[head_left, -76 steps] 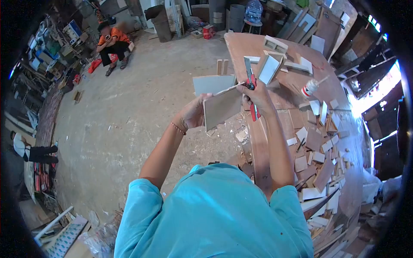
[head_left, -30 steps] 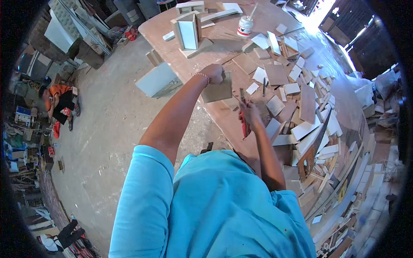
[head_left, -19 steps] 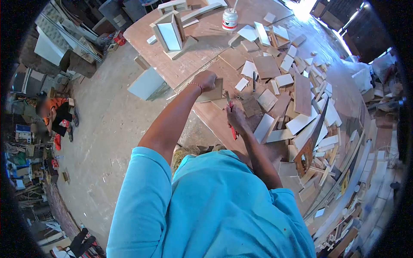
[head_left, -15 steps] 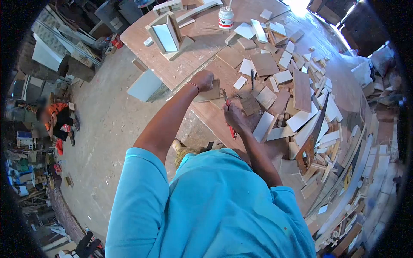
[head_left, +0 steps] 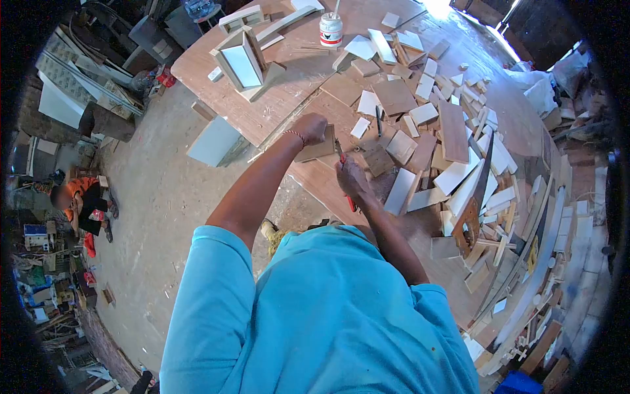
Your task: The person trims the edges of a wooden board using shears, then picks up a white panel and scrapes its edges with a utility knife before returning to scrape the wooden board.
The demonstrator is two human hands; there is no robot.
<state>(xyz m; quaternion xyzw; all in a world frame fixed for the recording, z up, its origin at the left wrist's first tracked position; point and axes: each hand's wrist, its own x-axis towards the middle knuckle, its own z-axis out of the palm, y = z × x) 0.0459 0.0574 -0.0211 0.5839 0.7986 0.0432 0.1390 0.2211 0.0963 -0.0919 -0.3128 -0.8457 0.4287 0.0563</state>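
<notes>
My left hand [head_left: 310,129], closed in a fist, grips the top of a small brown wooden board [head_left: 319,150] at the table's edge. In my right hand [head_left: 352,177] is a pair of red-handled pliers [head_left: 341,156], fingers wrapped round the handles. The pliers' dark jaws point up, right at the board's right edge. To the right of my right hand lies a dark brown wood block [head_left: 378,159], with a black pen-like tool [head_left: 378,121] just above it.
Wood offcuts [head_left: 453,131] cover the table's right side, with a handsaw [head_left: 467,226] among them. A wooden frame with a white panel [head_left: 249,65] and a white jar [head_left: 331,30] stand at the back. A person in orange [head_left: 84,200] sits at far left.
My right hand has brought the pliers' jaws a little left, closer to the board's edge. The left hand keeps its grip. The whole view has shifted slightly.
</notes>
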